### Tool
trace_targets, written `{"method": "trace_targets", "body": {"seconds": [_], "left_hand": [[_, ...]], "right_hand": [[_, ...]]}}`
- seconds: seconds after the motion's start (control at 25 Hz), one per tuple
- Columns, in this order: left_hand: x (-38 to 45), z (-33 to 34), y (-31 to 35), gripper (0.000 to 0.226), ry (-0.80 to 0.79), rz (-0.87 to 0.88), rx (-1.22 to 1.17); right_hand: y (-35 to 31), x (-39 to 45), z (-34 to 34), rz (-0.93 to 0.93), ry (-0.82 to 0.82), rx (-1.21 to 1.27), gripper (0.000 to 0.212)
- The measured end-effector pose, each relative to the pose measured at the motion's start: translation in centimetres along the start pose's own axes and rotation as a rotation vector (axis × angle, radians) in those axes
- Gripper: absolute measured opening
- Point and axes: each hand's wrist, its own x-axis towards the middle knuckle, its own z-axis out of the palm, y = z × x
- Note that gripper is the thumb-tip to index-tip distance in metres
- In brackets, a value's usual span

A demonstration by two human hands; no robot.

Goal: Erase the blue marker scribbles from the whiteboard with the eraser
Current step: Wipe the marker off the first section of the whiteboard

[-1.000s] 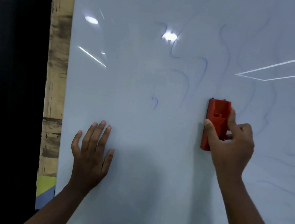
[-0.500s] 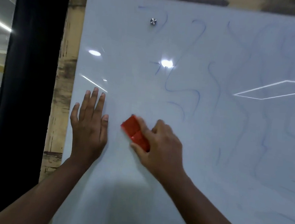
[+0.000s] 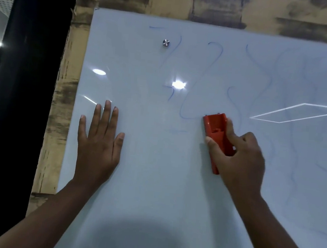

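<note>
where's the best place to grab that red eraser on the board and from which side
Grip the eraser across its two long side edges, coming straight at its back, away from the whiteboard. It is a narrow block lying flat against the board, nearly upright, so only the back and sides are free. The right hand holds it this way, thumb on the left edge.

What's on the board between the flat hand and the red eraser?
In the head view, mostly bare whiteboard, plus a faint blue dash nearer the eraser than the left hand.
</note>
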Motion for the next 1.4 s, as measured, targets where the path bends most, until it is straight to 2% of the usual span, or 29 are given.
{"method": "trace_targets", "body": {"seconds": [0.08,0.2,0.28,0.44,0.64,0.72,0.92,1.04,1.24,1.4], "left_hand": [[0.0,-0.1,0.0,0.064,0.005,0.009,-0.007],[-0.1,-0.1,-0.3,0.065,-0.008,0.017,-0.026],[0.0,0.0,-0.5,0.066,-0.007,0.030,-0.025],[-0.1,-0.1,-0.5,0.064,0.021,0.035,-0.039],[-0.2,0.0,-0.5,0.063,0.030,0.039,-0.027],[-0.2,-0.2,-0.3,0.062,0.030,0.038,-0.028],[3.3,-1.7,-0.3,0.060,0.128,0.090,-0.031],[7.7,-1.1,-0.5,0.060,0.151,0.072,-0.042],[13.2,0.1,-1.1,0.053,0.198,0.072,-0.101],[16.2,0.4,-0.9,0.054,0.210,-0.001,-0.160]], "right_hand": [[-3.0,-1.7,2.3,-0.137,0.009,-0.032,0.069],[-7.7,-5.2,6.1,-0.492,-0.030,-0.064,0.072],[-9.3,-5.1,7.5,-0.617,-0.039,-0.050,0.072],[-8.6,-0.5,7.2,-0.559,0.041,-0.101,0.069],[-1.2,4.6,2.6,-0.282,0.143,-0.161,0.069],[0.9,5.5,1.2,-0.244,0.158,-0.199,0.068],[-0.6,8.8,2.7,-0.170,0.238,-0.177,0.065],[-4.8,8.1,5.8,-0.295,0.275,-0.162,0.063],[-12.8,5.3,10.3,-0.602,0.198,-0.078,0.062],[-13.2,8.8,10.0,-0.633,0.236,-0.148,0.062]]}}
